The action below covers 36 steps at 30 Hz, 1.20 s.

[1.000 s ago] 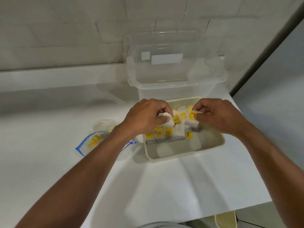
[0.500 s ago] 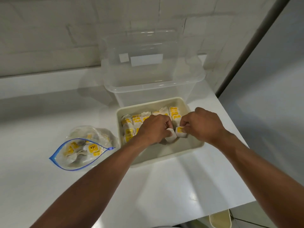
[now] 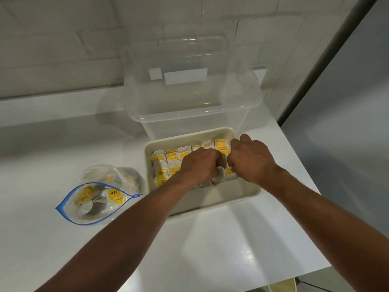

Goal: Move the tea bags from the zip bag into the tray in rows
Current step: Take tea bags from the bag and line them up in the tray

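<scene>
A cream tray (image 3: 248, 192) sits on the white counter, holding several white tea bags with yellow tags (image 3: 166, 165) packed in rows along its far half. My left hand (image 3: 200, 165) and my right hand (image 3: 250, 159) are side by side inside the tray, knuckles up, fingers curled down onto tea bags (image 3: 219, 178) in the nearest row. Each hand seems to pinch a bag; the fingertips are hidden. An open zip bag (image 3: 94, 199) with a blue seal lies to the left of the tray with several tea bags still inside.
A large clear plastic bin (image 3: 189, 98) stands right behind the tray against the white brick wall. The counter edge runs close on the right, with a grey floor beyond. A cream object (image 3: 282, 286) shows below the counter's near right corner.
Both hands have gone down from above the tray into it and now press tea bags into the near row. The view has shifted, so the tray and zip bag appear further right.
</scene>
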Each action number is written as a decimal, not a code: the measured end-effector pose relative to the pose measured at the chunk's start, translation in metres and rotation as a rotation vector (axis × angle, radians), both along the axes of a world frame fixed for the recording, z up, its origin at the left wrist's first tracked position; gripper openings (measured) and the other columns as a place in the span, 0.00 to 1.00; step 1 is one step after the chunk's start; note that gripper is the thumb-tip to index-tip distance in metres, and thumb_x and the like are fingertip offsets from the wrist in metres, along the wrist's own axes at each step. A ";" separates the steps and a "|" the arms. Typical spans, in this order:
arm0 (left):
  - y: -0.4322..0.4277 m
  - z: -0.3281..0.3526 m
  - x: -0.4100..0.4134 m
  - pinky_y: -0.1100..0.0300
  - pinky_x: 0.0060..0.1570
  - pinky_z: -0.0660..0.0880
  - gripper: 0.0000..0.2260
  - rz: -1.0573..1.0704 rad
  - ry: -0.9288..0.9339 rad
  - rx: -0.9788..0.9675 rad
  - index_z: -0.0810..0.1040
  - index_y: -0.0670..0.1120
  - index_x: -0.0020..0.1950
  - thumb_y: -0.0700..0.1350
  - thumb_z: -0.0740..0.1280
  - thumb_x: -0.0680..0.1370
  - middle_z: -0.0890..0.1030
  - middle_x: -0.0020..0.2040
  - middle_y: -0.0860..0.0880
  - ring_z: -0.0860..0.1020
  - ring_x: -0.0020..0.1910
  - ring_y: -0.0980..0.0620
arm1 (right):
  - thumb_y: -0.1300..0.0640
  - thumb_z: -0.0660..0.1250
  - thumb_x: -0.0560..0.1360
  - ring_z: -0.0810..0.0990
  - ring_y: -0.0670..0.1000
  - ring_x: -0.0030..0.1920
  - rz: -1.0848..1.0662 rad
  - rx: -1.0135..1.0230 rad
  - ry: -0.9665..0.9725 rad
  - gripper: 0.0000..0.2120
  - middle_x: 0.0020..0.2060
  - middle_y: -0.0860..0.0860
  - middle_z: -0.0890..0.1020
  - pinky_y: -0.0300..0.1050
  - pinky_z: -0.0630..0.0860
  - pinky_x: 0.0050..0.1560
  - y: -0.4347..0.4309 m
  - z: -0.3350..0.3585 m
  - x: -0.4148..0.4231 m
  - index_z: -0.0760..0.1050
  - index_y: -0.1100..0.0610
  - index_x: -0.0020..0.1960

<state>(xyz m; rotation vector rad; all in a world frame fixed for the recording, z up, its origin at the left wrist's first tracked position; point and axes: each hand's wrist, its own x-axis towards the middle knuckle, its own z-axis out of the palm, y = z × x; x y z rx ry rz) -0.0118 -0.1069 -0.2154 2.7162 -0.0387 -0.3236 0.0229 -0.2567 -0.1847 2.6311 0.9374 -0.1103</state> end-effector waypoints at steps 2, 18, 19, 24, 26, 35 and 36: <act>0.001 -0.003 0.006 0.56 0.42 0.73 0.08 -0.004 -0.034 0.026 0.80 0.54 0.52 0.49 0.68 0.74 0.82 0.50 0.51 0.78 0.52 0.46 | 0.56 0.67 0.74 0.72 0.55 0.53 0.048 0.005 -0.052 0.05 0.48 0.50 0.75 0.47 0.61 0.39 0.004 -0.003 0.003 0.81 0.52 0.46; 0.008 -0.012 0.014 0.58 0.39 0.68 0.07 0.007 -0.089 0.077 0.80 0.55 0.51 0.50 0.67 0.74 0.81 0.48 0.50 0.80 0.49 0.45 | 0.60 0.75 0.56 0.73 0.56 0.40 0.076 -0.059 -0.252 0.07 0.32 0.51 0.73 0.49 0.64 0.38 0.010 -0.015 0.006 0.76 0.54 0.28; 0.007 -0.013 0.014 0.58 0.39 0.68 0.07 0.009 -0.095 0.076 0.80 0.55 0.51 0.50 0.68 0.74 0.82 0.48 0.51 0.80 0.49 0.45 | 0.59 0.74 0.57 0.72 0.56 0.40 0.068 -0.063 -0.256 0.07 0.33 0.51 0.73 0.49 0.63 0.38 0.010 -0.016 0.006 0.77 0.53 0.30; 0.011 -0.007 0.007 0.58 0.39 0.67 0.11 0.030 -0.225 0.121 0.76 0.52 0.52 0.53 0.70 0.73 0.80 0.51 0.51 0.79 0.51 0.45 | 0.61 0.74 0.54 0.72 0.57 0.38 0.034 0.005 -0.295 0.11 0.32 0.51 0.73 0.49 0.57 0.38 0.002 -0.017 -0.002 0.78 0.52 0.34; 0.013 -0.005 0.000 0.57 0.40 0.67 0.13 0.038 -0.233 0.169 0.76 0.52 0.51 0.59 0.69 0.73 0.80 0.50 0.51 0.79 0.51 0.46 | 0.62 0.73 0.55 0.73 0.56 0.36 0.073 0.018 -0.263 0.08 0.28 0.49 0.74 0.48 0.61 0.38 0.001 -0.016 -0.012 0.77 0.52 0.30; -0.001 -0.014 -0.011 0.56 0.41 0.65 0.18 0.078 -0.143 0.291 0.72 0.50 0.59 0.55 0.70 0.73 0.80 0.55 0.49 0.80 0.54 0.44 | 0.57 0.64 0.73 0.74 0.54 0.52 0.064 -0.077 -0.105 0.06 0.38 0.46 0.80 0.50 0.61 0.48 0.011 -0.019 -0.023 0.78 0.50 0.41; 0.000 -0.013 -0.011 0.56 0.41 0.66 0.19 0.085 -0.143 0.264 0.72 0.51 0.58 0.58 0.70 0.72 0.80 0.54 0.49 0.80 0.53 0.44 | 0.56 0.67 0.70 0.75 0.54 0.49 0.041 -0.085 -0.108 0.04 0.36 0.46 0.80 0.50 0.62 0.46 0.012 -0.016 -0.024 0.78 0.50 0.38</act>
